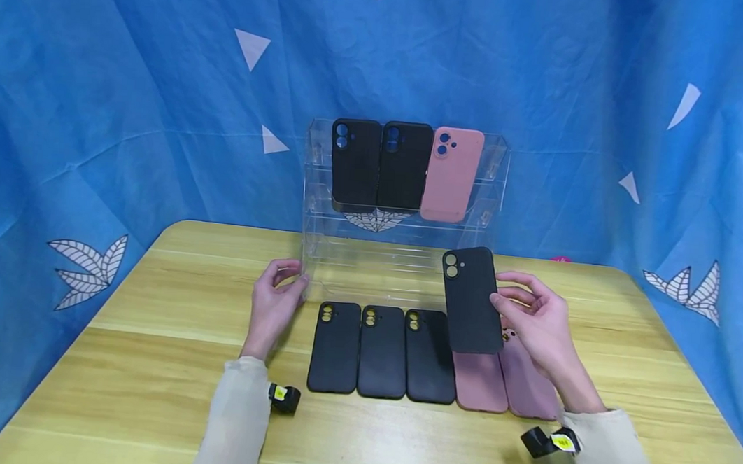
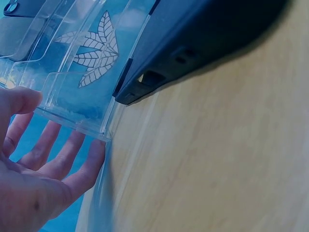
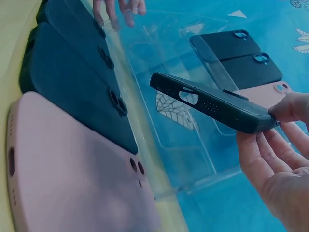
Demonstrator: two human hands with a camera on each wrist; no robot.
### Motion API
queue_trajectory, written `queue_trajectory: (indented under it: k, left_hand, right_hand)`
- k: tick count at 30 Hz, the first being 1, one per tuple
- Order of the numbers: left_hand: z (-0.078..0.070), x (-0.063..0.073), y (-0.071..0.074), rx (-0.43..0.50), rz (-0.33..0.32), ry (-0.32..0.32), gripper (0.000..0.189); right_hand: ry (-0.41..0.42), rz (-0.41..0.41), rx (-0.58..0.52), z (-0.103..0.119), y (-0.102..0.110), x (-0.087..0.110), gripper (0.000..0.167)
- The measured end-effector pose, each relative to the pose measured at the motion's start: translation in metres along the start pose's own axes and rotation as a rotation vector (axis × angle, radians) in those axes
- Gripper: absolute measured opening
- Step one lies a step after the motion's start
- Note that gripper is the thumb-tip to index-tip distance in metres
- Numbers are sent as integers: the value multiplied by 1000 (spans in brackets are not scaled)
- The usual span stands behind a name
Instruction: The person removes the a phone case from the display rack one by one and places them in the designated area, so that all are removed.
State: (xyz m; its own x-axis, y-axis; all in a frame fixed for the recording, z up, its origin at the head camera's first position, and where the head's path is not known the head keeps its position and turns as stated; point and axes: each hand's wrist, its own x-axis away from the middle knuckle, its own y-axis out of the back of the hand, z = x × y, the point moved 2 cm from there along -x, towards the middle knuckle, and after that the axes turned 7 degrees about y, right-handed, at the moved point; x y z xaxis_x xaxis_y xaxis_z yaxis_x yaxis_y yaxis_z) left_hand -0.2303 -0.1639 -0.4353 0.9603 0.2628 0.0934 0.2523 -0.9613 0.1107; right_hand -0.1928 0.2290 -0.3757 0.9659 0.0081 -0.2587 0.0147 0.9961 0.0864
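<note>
My right hand (image 1: 536, 318) pinches a black phone case (image 1: 474, 300) by its right edge, thumb in front and fingers behind. The case is raised above the table, upright and slightly tilted, partly covering a pink case (image 1: 481, 381). In the right wrist view its bottom edge (image 3: 207, 104) shows the port cutout. My left hand (image 1: 274, 304) grips the left side of a clear tiered display rack (image 1: 376, 260); the left wrist view has the thumb in front and fingers (image 2: 65, 154) behind. On the rack's top tier stand two black cases (image 1: 356, 164) and one pink case (image 1: 453, 173).
Before the rack, three black cases (image 1: 383, 352) lie side by side on the wooden table (image 1: 150, 360), with two pink ones to their right, one of them (image 1: 530, 380) partly behind my right hand. A blue patterned cloth (image 1: 163, 109) hangs behind the table.
</note>
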Motion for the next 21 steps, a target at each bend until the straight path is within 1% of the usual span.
queue_trajectory:
  k: [5,10,21]
  left_hand:
    - [-1,0,0,-3,-3,-8,29]
    - [-1,1,0,-2,3,2,30]
    - [-2,2,0,-14,0,0,30]
  right_hand:
    - [0,-23,-10,-1,11,5,30]
    - [5,-46,-45,-4,23,11,31]
    - [-21,-104,-27,-12,49,21,32]
